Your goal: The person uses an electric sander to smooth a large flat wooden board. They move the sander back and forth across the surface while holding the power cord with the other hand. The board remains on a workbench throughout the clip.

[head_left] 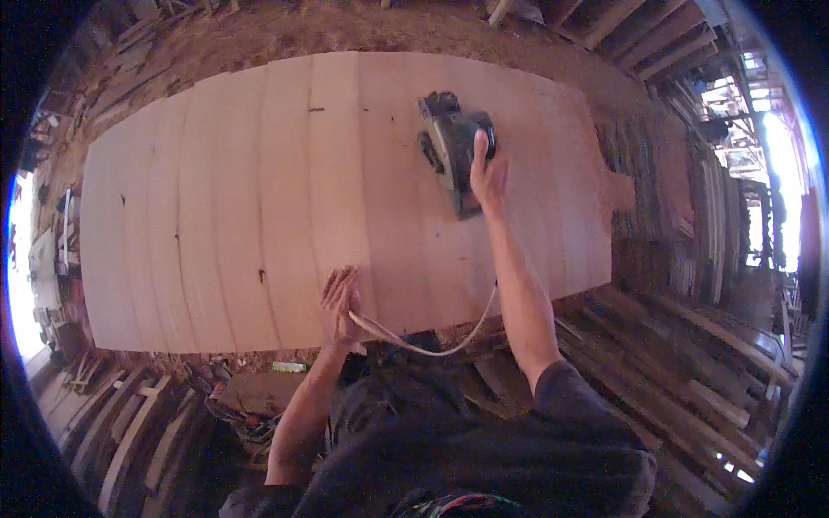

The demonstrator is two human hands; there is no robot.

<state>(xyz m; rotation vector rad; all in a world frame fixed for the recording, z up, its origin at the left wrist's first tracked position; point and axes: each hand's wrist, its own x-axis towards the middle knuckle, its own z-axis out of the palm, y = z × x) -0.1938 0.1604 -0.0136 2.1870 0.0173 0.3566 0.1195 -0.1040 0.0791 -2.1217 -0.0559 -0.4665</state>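
Note:
A broad, pale wooden panel made of several joined boards lies flat in front of me. My right hand is closed around the rear grip of a dark belt sander, which rests on the panel right of the middle, slightly blurred. A pale power cord hangs in a loop from behind my right forearm to my left hand. The left hand is at the panel's near edge, its fingers fairly straight and close together, with the cord caught at the thumb side. The sander's underside is hidden.
Long timber strips lie at the lower right, and more boards at the lower left. Stacked planks stand beyond the panel's right end. Brown, dusty ground borders the far edge. Small dark knots mark the panel.

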